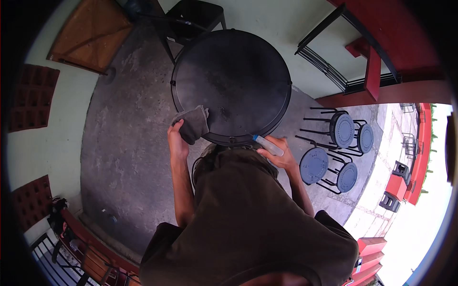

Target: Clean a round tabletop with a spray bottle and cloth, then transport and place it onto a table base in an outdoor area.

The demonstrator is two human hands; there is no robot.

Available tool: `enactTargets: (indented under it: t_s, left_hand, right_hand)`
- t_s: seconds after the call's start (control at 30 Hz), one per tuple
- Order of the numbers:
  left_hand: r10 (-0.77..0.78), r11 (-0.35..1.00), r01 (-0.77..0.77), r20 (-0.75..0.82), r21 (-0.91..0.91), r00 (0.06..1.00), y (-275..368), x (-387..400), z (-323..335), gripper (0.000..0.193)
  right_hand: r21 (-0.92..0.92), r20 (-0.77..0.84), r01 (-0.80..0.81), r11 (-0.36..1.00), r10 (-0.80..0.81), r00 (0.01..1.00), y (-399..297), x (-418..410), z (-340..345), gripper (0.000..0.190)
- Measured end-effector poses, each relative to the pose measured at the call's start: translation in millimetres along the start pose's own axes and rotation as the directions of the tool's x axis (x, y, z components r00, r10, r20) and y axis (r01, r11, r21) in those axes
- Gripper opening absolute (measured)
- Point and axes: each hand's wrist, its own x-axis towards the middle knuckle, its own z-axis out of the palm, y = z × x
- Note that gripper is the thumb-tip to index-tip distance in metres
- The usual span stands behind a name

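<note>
A round black table (pixel 232 85) stands right in front of me, with dark smudges or wet spots on its top. My left hand (pixel 177 137) grips a grey cloth (pixel 193 125) at the table's near left edge. Part of the cloth lies over the rim. In my right hand (pixel 281 152) is a translucent bottle with a blue tip (pixel 270 144), tilted toward the near right edge of the table. What the bottle holds cannot be told.
Beyond the table a black metal chair (pixel 195 16) stands by the wall. Several round-seated stools (pixel 313 165) lie or stand on the floor at the right. A wooden panel (pixel 91 34) is at the upper left, and a black metal frame (pixel 322 68) at the upper right.
</note>
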Motion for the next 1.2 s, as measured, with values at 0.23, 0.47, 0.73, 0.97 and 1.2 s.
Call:
enactTargets:
  t_s: [0.23,0.47,0.73,0.97,1.2]
  left_hand:
    - [0.083,0.995,-0.093,-0.255,-0.027,0.963,-4,4,-18,0.029]
    - [0.057,0.989,-0.102,-0.365,-0.106,0.929,5,1,-42,0.03]
    - [0.064,0.979,-0.129,-0.364,-0.157,0.929,6,2,-35,0.019]
    - [0.046,0.986,-0.092,-0.314,-0.136,0.948,0,11,-35,0.028]
    - [0.064,0.975,-0.13,-0.336,-0.179,0.94,3,10,-32,0.023]
  right_hand:
    - [0.145,-0.02,0.037,0.989,-0.034,0.999,-2,4,6,0.029]
    - [0.142,-0.087,0.085,0.986,-0.073,0.994,-14,15,13,0.027]
    - [0.151,-0.108,0.088,0.985,-0.072,0.992,-11,19,14,0.022]
    - [0.246,-0.293,0.132,0.96,-0.056,0.954,-21,25,19,0.017]
    - [0.206,-0.292,0.066,0.976,-0.003,0.956,-25,26,13,0.014]
